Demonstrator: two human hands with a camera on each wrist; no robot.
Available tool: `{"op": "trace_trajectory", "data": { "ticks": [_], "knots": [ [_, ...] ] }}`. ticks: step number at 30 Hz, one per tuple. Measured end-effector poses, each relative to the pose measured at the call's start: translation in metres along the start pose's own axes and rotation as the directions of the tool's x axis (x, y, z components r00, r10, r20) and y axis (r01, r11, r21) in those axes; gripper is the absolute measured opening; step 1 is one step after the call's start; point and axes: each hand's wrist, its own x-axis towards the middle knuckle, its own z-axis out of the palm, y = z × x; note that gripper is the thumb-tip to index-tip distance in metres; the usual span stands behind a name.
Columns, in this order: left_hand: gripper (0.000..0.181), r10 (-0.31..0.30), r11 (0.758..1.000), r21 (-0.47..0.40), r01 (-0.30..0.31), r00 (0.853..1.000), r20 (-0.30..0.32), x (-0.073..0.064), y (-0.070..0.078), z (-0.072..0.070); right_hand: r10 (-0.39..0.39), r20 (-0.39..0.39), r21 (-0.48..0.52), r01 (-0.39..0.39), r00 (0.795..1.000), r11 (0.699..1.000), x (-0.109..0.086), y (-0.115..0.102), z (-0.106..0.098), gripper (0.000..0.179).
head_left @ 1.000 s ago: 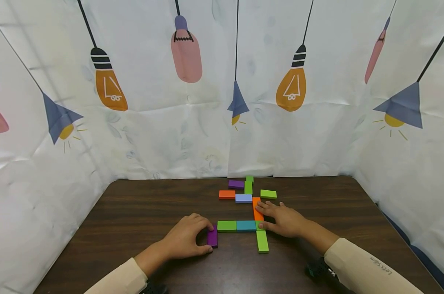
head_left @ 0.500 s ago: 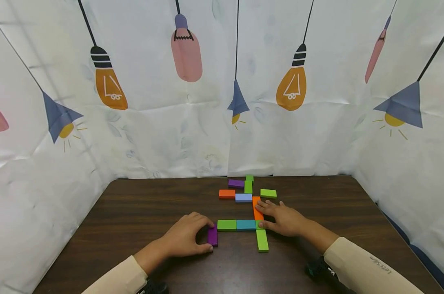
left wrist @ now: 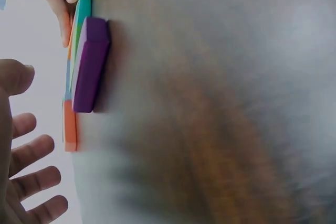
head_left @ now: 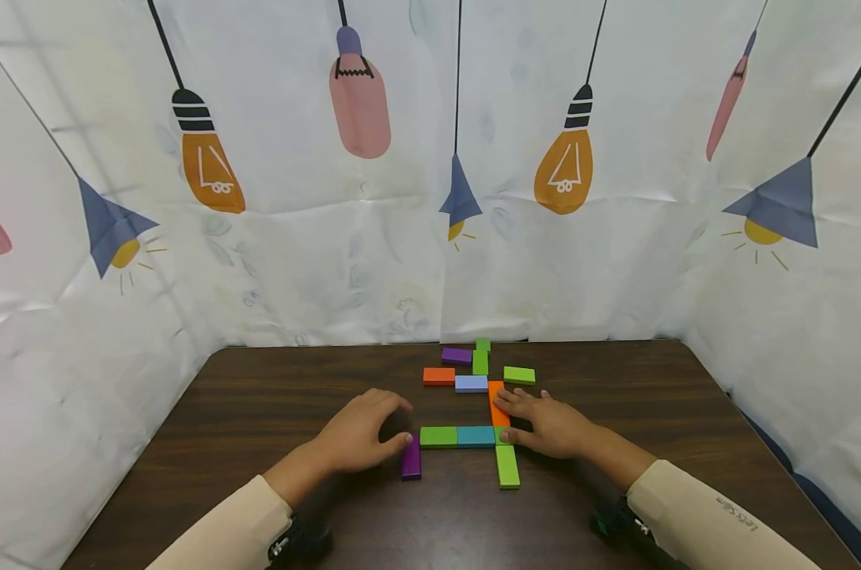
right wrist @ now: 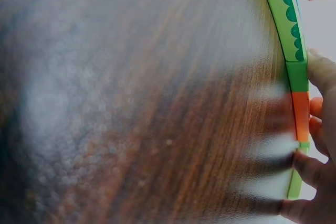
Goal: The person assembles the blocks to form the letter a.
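Note:
A purple block (head_left: 411, 462) lies lengthwise at the left end of a row made of a green block (head_left: 438, 437) and a teal block (head_left: 476, 437). Just over its far end hovers my left hand (head_left: 355, 431), fingers parted. The left wrist view shows these fingers spread and apart from the purple block (left wrist: 92, 66). My right hand (head_left: 555, 427) rests its fingertips on an upright-running orange block (head_left: 499, 417), its thumb on a small green block (head_left: 498, 431) at the row's right end. Below that lies another green block (head_left: 507, 469); its dark green scalloped side (right wrist: 289, 19) shows in the right wrist view.
Farther back on the brown table (head_left: 295, 396) lie a light blue block (head_left: 471, 384), an orange block (head_left: 439, 377), a purple block (head_left: 457, 356) and several green ones, including one green block (head_left: 519, 375) set apart. White patterned cloth (head_left: 331, 261) encloses the far side.
My left hand has let go of the near purple block and risen slightly away from it. The block stays in place. My right hand has not moved.

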Motion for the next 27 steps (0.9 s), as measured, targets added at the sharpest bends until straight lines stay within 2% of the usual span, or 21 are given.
{"op": "trace_trajectory", "data": {
  "ticks": [8, 14, 22, 27],
  "knots": [
    [0.047, -0.019, 1.000, 0.019, 0.019, 1.000, -0.004, 0.022, -0.003, -0.003, 0.004, 0.007, 0.001, -0.004, 1.000, 1.000, 0.000, 0.000, 0.000, 0.073],
    [0.053, -0.046, 0.998, 0.049, 0.044, 0.998, 0.036, 0.043, -0.002, -0.003, 0.006, 0.011, -0.001, -0.006, 1.000, 1.000, 0.000, 0.000, 0.000, 0.073],
    [0.061, -0.081, 0.993, 0.092, 0.073, 0.993, 0.085, 0.069, 0.001, 0.004, 0.001, 0.006, -0.001, -0.001, 1.000, 1.000, -0.001, 0.000, 0.000, 0.074],
    [0.062, -0.075, 0.994, 0.092, 0.066, 0.992, 0.102, 0.081, 0.004, 0.007, -0.004, 0.002, 0.005, 0.004, 1.000, 1.000, -0.001, 0.000, 0.000, 0.073]
  ]
}}
